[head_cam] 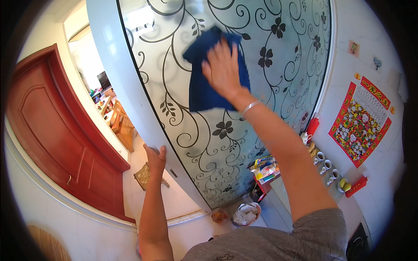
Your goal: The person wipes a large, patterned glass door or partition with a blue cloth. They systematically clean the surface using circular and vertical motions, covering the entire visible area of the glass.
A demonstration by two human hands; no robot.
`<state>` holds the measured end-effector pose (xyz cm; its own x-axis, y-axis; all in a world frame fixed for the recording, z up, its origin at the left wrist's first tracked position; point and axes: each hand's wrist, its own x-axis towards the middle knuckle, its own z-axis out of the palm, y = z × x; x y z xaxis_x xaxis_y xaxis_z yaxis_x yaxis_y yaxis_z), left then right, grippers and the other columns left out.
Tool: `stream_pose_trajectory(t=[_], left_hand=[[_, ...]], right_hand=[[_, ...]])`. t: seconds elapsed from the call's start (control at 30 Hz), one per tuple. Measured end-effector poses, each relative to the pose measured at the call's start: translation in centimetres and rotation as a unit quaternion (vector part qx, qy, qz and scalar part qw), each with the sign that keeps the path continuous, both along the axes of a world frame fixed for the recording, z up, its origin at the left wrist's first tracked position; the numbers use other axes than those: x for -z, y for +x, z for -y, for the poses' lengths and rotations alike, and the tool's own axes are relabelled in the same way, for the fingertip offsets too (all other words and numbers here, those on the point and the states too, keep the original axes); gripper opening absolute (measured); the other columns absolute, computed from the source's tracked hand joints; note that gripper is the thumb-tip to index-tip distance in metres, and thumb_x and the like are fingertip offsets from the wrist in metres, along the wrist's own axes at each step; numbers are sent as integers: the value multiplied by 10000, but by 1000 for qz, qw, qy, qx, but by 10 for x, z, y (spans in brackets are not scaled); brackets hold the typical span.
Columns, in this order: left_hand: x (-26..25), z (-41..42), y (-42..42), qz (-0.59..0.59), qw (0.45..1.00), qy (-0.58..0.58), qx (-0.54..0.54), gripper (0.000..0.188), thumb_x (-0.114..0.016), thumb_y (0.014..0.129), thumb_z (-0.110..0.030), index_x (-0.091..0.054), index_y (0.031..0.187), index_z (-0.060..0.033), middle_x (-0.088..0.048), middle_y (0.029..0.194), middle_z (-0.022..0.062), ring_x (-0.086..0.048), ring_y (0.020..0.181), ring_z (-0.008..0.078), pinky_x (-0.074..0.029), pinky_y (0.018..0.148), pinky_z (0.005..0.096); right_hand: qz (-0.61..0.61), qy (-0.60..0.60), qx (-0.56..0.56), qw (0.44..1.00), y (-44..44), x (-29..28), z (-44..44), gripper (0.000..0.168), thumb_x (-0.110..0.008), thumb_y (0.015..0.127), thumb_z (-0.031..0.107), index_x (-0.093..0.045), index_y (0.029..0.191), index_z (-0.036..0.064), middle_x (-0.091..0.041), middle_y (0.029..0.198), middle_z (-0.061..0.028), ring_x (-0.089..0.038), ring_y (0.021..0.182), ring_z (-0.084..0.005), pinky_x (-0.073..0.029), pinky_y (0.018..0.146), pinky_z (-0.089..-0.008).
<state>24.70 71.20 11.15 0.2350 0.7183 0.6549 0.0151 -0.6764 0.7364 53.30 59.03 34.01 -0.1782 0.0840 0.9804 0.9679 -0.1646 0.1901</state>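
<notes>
My right hand (222, 67) lies spread flat on a dark blue cloth (202, 88), pressing it against a frosted glass sliding door panel (261, 88) with black scrolls and flowers. A silver bangle circles the right wrist. Lower left, my left hand (156, 158) grips the edge of the door's white frame (147, 120), just above a small slot in it. The cloth spreads out past the fingers and palm, and its outline is slightly blurred.
A red wooden door (65, 137) stands at the left, beside a woven-seat stool (142, 176). On the right are a counter with small white cups (327, 164), fruit and a red floral wall poster (361, 122). A lined waste bin (246, 214) sits below the panel.
</notes>
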Motion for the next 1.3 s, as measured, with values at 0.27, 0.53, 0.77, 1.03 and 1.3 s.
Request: stream_pose_trajectory(t=[0.27, 0.53, 0.77, 1.03, 1.3], left_hand=[[2, -4, 2, -2, 999, -25, 23, 682, -660, 864, -361, -282, 1257, 48, -465, 1177, 219, -484, 1106, 298, -393, 974, 402], [-2, -2, -2, -14, 999, -13, 42, 659, -694, 858, -302, -291, 1256, 35, -486, 1144, 210, -509, 1073, 287, -418, 955, 394], [-17, -7, -12, -75, 987, -77, 118, 632, -732, 825, -155, -286, 1242, 9, -488, 1214, 216, -534, 1094, 297, -455, 925, 386], [-31, 3, -35, -120, 971, -147, 148, 718, -742, 819, -162, -213, 1281, -11, -449, 1281, 225, -476, 1186, 295, -394, 1008, 381], [-27, -3, -29, -135, 959, -130, 212, 754, -759, 803, -107, -177, 1275, -19, -457, 1249, 211, -487, 1154, 273, -421, 971, 361]], right_hand=[[-68, -189, -36, 979, -15, 154, 18, 254, -650, 800, 250, -664, 964, 58, -676, 896, -135, -599, 835, -368, -224, 1103, -609], [-17, 63, 36, 997, 12, -34, -17, 329, -492, 930, 273, -577, 1124, 21, -589, 1220, -204, -619, 938, -364, -197, 1086, -633], [-29, 204, 101, 973, 29, -182, -17, 493, -463, 963, 257, -412, 1393, 23, -409, 1425, -208, -325, 1365, -368, -246, 1109, -533], [-69, 46, 13, 996, -55, 6, -25, 266, -559, 839, 192, -580, 1004, -15, -510, 1166, -218, -337, 1346, -409, -184, 1117, -593], [-123, -89, 13, 988, -82, 135, -29, 239, -608, 737, 211, -667, 785, -17, -638, 1019, -236, -615, 881, -405, -183, 1048, -709]])
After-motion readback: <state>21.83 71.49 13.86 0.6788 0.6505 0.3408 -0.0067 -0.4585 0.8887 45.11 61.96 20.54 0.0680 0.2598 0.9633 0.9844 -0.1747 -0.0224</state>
